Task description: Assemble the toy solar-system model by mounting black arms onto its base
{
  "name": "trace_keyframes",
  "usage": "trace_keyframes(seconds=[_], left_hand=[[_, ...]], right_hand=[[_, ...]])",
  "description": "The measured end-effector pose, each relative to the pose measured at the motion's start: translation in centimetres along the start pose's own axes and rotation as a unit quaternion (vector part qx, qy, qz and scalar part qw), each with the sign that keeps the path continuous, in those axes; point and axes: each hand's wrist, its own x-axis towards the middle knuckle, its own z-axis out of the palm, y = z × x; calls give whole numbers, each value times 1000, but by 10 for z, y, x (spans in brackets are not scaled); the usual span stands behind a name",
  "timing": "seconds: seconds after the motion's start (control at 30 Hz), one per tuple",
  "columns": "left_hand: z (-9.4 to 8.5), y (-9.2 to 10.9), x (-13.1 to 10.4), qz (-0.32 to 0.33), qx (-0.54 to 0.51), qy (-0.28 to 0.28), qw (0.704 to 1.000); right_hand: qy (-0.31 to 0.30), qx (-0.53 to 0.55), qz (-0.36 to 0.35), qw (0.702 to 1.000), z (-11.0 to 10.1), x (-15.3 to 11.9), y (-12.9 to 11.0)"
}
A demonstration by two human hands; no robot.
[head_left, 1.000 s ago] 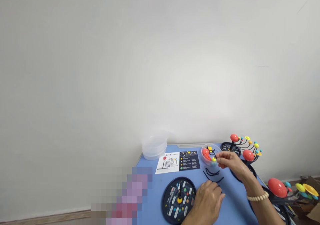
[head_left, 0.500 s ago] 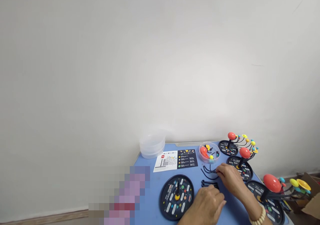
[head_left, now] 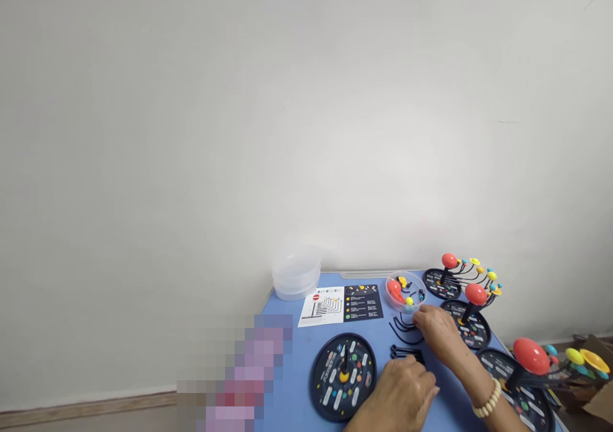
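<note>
My left hand (head_left: 400, 390) is curled, palm down, over the near ends of several straight black rods (head_left: 405, 353); its fingertips are hidden. Farther away, my right hand (head_left: 438, 334), wearing a beaded bracelet (head_left: 488, 399), has its fingers drawn together at the ends of several curved black rods (head_left: 405, 335). Whatever either hand may hold is hidden from view. Left of both hands lies a round black base (head_left: 330, 390) with printed planets and an upright black post (head_left: 345, 359). Beyond the right hand stands a clear round tray (head_left: 389, 296) holding a red ball and small coloured parts.
Three assembled planet models with red balls (head_left: 449, 261) (head_left: 476, 294) (head_left: 531, 355) line the table's right side. An instruction sheet (head_left: 322, 307) lies flat behind the base. Stacked clear containers (head_left: 295, 278) stand at the back left, near the wall. Cardboard boxes (head_left: 598, 381) are beyond the right edge.
The view has shifted slightly, moving the whole scene a little right. My right hand has moved slightly left and away across the curved rods. My left hand has barely moved.
</note>
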Motion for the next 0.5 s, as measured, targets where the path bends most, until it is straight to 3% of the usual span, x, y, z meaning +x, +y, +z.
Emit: trace_keyframes(seconds=[0.5], left_hand=[[-5,2,1,-1,24,-20,1000]], right_hand=[[16,-9,-17,1000,11,6,8]])
